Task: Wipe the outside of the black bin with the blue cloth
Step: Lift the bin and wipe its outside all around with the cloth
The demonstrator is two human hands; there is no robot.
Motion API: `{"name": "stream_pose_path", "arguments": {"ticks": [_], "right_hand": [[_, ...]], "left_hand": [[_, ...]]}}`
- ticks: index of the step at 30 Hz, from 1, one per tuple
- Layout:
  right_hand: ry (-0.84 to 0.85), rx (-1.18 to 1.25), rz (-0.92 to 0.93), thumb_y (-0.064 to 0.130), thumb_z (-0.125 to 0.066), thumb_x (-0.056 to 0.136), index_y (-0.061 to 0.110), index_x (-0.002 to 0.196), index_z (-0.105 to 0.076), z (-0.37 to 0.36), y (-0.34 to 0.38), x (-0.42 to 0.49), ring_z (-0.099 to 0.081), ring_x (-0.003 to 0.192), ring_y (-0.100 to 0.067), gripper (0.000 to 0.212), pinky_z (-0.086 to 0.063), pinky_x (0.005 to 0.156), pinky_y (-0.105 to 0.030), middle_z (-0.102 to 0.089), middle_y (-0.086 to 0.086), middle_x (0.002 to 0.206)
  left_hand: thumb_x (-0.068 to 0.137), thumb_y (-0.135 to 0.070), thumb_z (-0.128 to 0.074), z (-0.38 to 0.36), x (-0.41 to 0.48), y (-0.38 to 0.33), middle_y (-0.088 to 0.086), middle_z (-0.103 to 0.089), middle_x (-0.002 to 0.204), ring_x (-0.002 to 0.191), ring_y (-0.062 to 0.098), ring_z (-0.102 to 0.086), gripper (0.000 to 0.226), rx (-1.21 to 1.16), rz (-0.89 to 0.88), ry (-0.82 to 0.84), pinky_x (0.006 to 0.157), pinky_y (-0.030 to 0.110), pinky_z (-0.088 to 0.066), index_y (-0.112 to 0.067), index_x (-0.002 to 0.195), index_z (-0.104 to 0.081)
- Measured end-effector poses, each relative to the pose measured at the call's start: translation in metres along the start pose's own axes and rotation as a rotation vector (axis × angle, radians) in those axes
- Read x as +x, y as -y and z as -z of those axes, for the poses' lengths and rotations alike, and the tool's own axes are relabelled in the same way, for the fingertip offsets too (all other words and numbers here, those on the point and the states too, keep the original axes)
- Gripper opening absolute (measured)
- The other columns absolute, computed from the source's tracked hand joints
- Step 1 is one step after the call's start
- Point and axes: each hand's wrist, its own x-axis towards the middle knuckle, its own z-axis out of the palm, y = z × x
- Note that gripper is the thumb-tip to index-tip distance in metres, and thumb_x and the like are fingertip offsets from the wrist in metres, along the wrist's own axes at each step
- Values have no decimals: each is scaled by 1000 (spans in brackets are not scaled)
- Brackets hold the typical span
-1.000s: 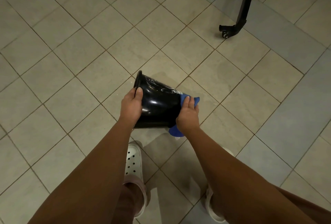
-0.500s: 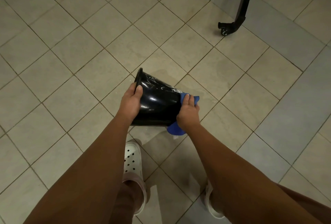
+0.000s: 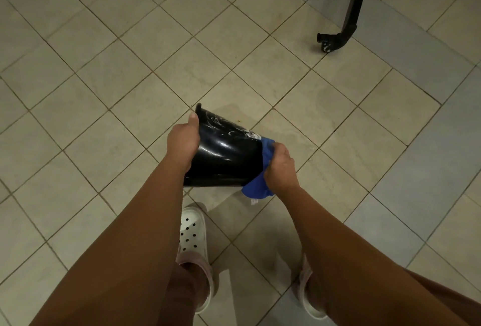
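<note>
A glossy black bin (image 3: 226, 155) is held on its side above the tiled floor, its rim to the left and its base to the right. White streaks mark its upper side. My left hand (image 3: 183, 139) grips the rim end, thumb along the outside edge. My right hand (image 3: 282, 169) holds the bunched blue cloth (image 3: 256, 191) against the bin's base. Part of the cloth shows above my fingers and part hangs below the bin, with a small white tag.
Beige and grey floor tiles (image 3: 104, 91) lie all around. A black stand leg with a caster (image 3: 335, 39) rests at the upper right. My feet in white perforated clogs (image 3: 194, 234) stand just below the bin.
My right hand has slid with the cloth from the bin's side wall round onto its base end. The left hand has turned slightly on the rim.
</note>
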Motion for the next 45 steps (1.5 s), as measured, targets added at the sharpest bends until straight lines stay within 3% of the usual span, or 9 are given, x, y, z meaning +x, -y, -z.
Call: {"name": "stream_pose_path", "arguments": {"ticks": [2, 7, 10, 16, 23, 30, 38, 42, 45], "right_hand": [[-107, 29, 8, -1, -45, 87, 6, 124, -41, 1, -1, 0, -49, 103, -32, 38, -45, 91, -40, -40, -15, 126], [-337, 11, 98, 4, -44, 90, 0, 123, -48, 1, -1, 0, -49, 100, -30, 34, -43, 89, -36, -45, -18, 124], [-227, -107, 152, 5, -46, 89, 9, 135, -41, -6, -4, -1, -43, 111, -32, 46, -38, 96, -41, -40, -12, 139], [-55, -166, 165, 9, -49, 90, 17, 148, -17, -20, -15, -9, -11, 139, -33, 67, -15, 114, -40, -4, -5, 157], [-111, -266, 249, -4, -59, 78, 13, 147, -22, -30, -10, -23, -15, 138, -36, 80, -23, 113, -47, -15, -10, 154], [-19, -386, -8, 13, -63, 80, 13, 148, -4, -14, 0, -12, -23, 129, -33, 90, -25, 110, -38, -9, -14, 152], [-34, -429, 79, 15, -59, 82, 11, 147, -9, -20, 10, -17, -24, 123, -32, 83, -27, 104, -42, -18, -16, 143], [-8, -379, -104, 16, -61, 79, 12, 144, -14, -13, 11, -13, -27, 121, -33, 80, -27, 105, -42, -24, -16, 137], [-35, -387, -75, 17, -60, 79, 8, 143, -16, -20, 14, -20, -29, 118, -32, 78, -27, 105, -41, -28, -19, 131]], "left_hand": [[101, -44, -35, -2, -1, -2, 12, -62, 96, 97, 30, -60, 43, 19, -64, -28, 91, 44, -48, -11, 91, -60], [104, -31, -35, -7, -2, 0, 8, -62, 110, 106, 27, -57, 33, 63, -221, -37, 97, 44, -46, -15, 116, -62], [104, -26, -34, -8, -2, 3, 8, -61, 112, 105, 24, -56, 34, 89, -243, -47, 95, 41, -46, -15, 125, -59], [102, -24, -32, -9, 0, 8, 7, -54, 90, 89, 23, -53, 30, 35, -172, -36, 86, 40, -45, -9, 105, -58], [106, -34, -28, -13, -4, 12, 9, -58, 103, 98, 24, -55, 38, 104, -267, -48, 90, 39, -44, -11, 115, -56], [107, -29, -30, -19, -10, 19, -3, -51, 80, 74, 10, -50, 34, 213, -363, -156, 70, 27, -35, -7, 109, -56], [107, -29, -33, -15, -12, 25, 1, -54, 82, 78, 17, -52, 34, 251, -396, -188, 65, 27, -35, -6, 105, -58], [106, -29, -35, -15, -12, 28, -1, -52, 78, 73, 14, -49, 33, 241, -402, -206, 59, 22, -32, -6, 105, -59], [106, -28, -35, -13, -12, 28, -4, -49, 74, 70, 11, -46, 32, 231, -388, -208, 58, 17, -30, -7, 103, -58]]}}
